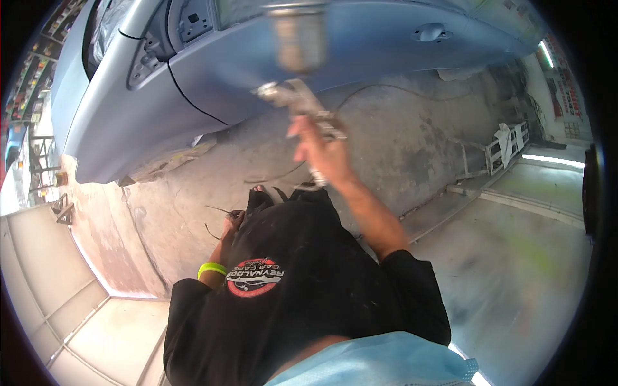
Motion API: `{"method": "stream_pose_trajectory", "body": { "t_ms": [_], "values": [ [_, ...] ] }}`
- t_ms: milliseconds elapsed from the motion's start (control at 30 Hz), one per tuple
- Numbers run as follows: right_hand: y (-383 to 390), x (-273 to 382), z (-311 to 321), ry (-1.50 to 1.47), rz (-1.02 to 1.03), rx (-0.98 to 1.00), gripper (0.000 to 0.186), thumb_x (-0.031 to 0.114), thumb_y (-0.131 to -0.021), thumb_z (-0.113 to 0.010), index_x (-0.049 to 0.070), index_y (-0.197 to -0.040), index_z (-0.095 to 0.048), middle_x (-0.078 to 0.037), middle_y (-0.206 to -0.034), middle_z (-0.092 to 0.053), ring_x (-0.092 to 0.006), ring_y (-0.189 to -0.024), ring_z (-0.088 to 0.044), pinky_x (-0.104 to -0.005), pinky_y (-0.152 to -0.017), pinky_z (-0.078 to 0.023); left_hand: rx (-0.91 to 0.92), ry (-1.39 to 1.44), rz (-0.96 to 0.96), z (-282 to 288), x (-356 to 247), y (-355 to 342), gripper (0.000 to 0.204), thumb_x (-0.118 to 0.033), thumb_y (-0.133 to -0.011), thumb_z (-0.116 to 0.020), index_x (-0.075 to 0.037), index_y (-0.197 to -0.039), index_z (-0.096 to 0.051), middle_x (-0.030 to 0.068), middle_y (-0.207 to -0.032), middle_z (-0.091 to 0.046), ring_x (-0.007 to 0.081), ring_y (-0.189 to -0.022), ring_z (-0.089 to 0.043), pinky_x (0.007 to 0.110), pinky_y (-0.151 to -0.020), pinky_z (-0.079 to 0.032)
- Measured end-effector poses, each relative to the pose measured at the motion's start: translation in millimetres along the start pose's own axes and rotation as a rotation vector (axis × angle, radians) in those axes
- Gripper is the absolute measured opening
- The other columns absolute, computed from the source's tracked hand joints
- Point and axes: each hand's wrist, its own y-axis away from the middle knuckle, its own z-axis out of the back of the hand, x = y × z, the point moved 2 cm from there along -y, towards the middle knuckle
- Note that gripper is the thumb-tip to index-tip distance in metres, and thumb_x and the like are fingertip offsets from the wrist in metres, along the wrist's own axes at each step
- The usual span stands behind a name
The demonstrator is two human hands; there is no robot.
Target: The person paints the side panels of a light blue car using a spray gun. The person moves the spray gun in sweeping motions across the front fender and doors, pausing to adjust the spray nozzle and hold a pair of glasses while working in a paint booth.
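My right hand (318, 151) is wrapped round the grip of a silver spray gun (302, 100), with its metal cup (299, 38) on top. The gun's nozzle points left, close to the side of a blue-grey car (238, 83), and a faint mist shows before it. Gun and hand are a little blurred. Down by my left hip, my left hand (233, 224) is closed on a thin dark hose (222, 210); the body partly hides its fingers. A yellow-green band (211, 267) circles the left wrist.
A dark hose (386, 87) trails over the stained concrete floor (399, 141) to the right. A whitish metal rack (505, 145) stands at the far right. Shelves (29, 83) and a small stand (62, 209) are at the left. Masking sheet (170, 161) hangs under the car.
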Motion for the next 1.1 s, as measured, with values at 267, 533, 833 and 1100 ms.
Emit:
{"method": "stream_pose_trajectory", "body": {
  "t_ms": [267,533,833,1100],
  "values": [
    [-14,27,-46,-0.087,-0.042,0.266,0.044,0.048,-0.094,-0.057,0.006,-0.106,-0.063,-0.004,-0.079,-0.065,-0.0089,-0.046,-0.056,-0.0228,-0.040,-0.044,0.013,-0.071,-0.043,9,58,-5,0.041,-0.041,-0.086,-0.067,-0.005,-0.104,-0.072,0.0136,-0.087,-0.073,0.0191,-0.079,-0.069,0.032,-0.071,-0.053],
    [-60,79,171,0.194,-0.035,-0.421,0.054,0.051,-0.094,-0.055,-0.002,-0.101,-0.063,-0.011,-0.079,-0.065,-0.0144,-0.042,-0.054,-0.0262,-0.038,-0.044,-0.040,0.103,-0.044,-31,62,-10,0.040,-0.042,-0.086,-0.066,-0.006,-0.102,-0.073,0.0145,-0.086,-0.073,0.0216,-0.077,-0.070,0.034,-0.069,-0.052],
    [-132,187,436,0.375,0.157,-0.807,0.046,0.043,-0.092,-0.063,-0.001,-0.103,-0.061,-0.011,-0.082,-0.065,-0.0197,-0.045,-0.057,-0.0302,-0.037,-0.046,-0.055,0.132,-0.075,-98,9,-49,0.039,-0.038,-0.089,-0.064,-0.004,-0.104,-0.072,0.0159,-0.085,-0.072,0.0237,-0.074,-0.069,0.034,-0.067,-0.051],
    [-152,228,428,0.458,0.297,-0.944,0.045,0.042,-0.092,-0.062,-0.003,-0.099,-0.060,-0.010,-0.077,-0.060,-0.0195,-0.046,-0.057,-0.0293,-0.036,-0.046,-0.071,0.139,-0.017,-101,12,-33,0.041,-0.040,-0.089,-0.062,-0.003,-0.106,-0.070,0.0179,-0.091,-0.072,0.0265,-0.085,-0.070,0.037,-0.073,-0.052]
  ]
}}
